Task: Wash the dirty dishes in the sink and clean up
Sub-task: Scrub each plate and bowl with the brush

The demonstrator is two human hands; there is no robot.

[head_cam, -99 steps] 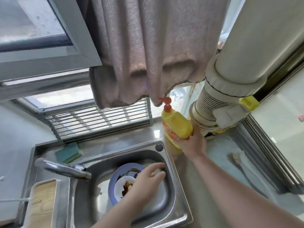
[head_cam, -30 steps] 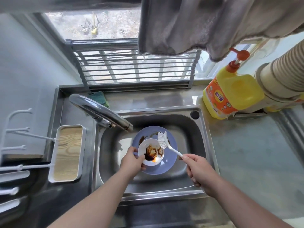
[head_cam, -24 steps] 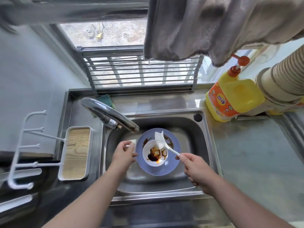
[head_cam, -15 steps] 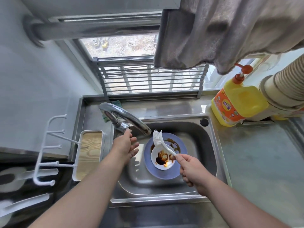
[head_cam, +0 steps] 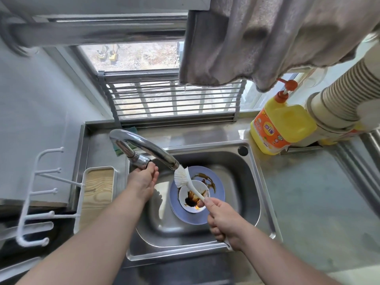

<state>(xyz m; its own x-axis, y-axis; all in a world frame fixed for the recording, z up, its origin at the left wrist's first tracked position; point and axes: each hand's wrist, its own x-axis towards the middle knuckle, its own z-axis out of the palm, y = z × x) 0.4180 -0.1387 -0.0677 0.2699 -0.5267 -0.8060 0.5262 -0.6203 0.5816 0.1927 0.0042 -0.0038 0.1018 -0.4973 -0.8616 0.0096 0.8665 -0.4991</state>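
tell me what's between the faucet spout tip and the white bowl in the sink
In the head view, the white brush head sits between the faucet spout tip and the stained white bowl; the right hand holds its handle.
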